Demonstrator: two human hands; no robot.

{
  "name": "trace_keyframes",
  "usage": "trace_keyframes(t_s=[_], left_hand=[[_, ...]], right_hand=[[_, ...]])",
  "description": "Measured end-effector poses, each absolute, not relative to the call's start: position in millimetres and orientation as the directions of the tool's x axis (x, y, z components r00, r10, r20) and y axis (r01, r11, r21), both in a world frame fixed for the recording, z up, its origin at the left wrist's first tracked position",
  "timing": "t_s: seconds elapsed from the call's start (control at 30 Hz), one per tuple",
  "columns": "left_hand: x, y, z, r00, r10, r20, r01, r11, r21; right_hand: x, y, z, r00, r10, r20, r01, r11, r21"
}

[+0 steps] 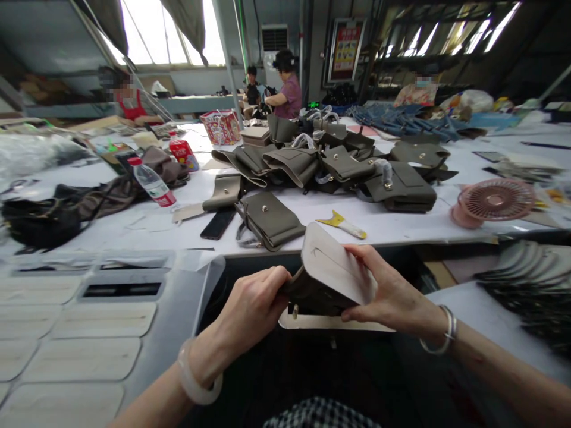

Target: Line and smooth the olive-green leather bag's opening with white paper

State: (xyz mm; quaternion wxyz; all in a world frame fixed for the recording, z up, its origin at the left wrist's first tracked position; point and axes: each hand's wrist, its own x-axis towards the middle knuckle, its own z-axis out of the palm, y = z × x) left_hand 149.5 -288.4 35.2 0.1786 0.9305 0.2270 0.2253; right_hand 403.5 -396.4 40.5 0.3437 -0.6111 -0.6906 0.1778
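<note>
A dark grey-brown bag piece with a pale, round-cornered panel (pixel 334 261) is held in the middle, over the dark gap in front of the table. My left hand (pixel 256 303) is closed on its left edge, fingers curled in. My right hand (pixel 390 291) grips the right side of the pale panel between thumb and fingers. Below the piece, another pale strip (pixel 312 322) shows between my hands; how it is joined is hidden. Beyond them on the white table lie a folded grey-brown bag (pixel 272 219) and a yellow-and-white tool (pixel 342 224).
Piled bags (pixel 294 163), a phone (pixel 217 224), a bottle (pixel 154 183) and a pink fan (pixel 495 202) stand on the white table (pixel 401 229). Pale panels (pixel 84 359) lie at the left, stacked pieces (pixel 530 279) at the right. Several people are in the background.
</note>
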Motion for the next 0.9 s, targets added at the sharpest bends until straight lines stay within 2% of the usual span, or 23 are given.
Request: trace_keyframes(t_s=[0.13,0.27,0.33,0.43,0.53,0.6,0.67,0.73,0.8,0.9], left_hand=[[153,-290,25,0.795,0.523,0.307,0.339,-0.803,0.490],[159,-291,9,0.823,0.529,0.208,0.374,-0.779,0.503],[163,-291,-3,0.845,0.515,0.144,0.380,-0.767,0.516],[169,-290,-20,0.860,0.499,0.102,0.385,-0.768,0.512],[167,-290,-31,0.830,0.547,0.111,0.434,-0.757,0.488],[160,-290,-36,0.772,0.620,0.141,0.460,-0.698,0.549],[151,-290,-45,0.652,0.743,0.152,0.430,-0.527,0.733],[141,-290,-60,0.485,0.874,0.039,0.291,-0.203,0.935],[134,-293,-82,0.378,0.914,-0.145,0.138,0.100,0.985],[133,-304,-120,0.354,0.868,-0.349,0.034,0.361,0.932]], right_hand=[[406,-395,37,-0.019,0.959,0.283,0.794,0.187,-0.578],[408,-400,29,-0.017,0.982,0.188,0.819,0.121,-0.561],[409,-403,21,-0.022,0.987,0.158,0.852,0.101,-0.514],[414,-409,10,-0.028,0.990,0.139,0.929,0.077,-0.362],[419,-414,4,-0.064,0.988,0.139,0.982,0.087,-0.166],[420,-415,4,-0.128,0.979,0.162,0.989,0.139,-0.057],[417,-414,3,-0.209,0.961,0.183,0.978,0.209,0.018],[411,-410,1,-0.270,0.945,0.183,0.963,0.265,0.052],[406,-404,-4,-0.301,0.937,0.175,0.953,0.299,0.041],[402,-396,-12,-0.348,0.927,0.142,0.935,0.354,-0.021]])
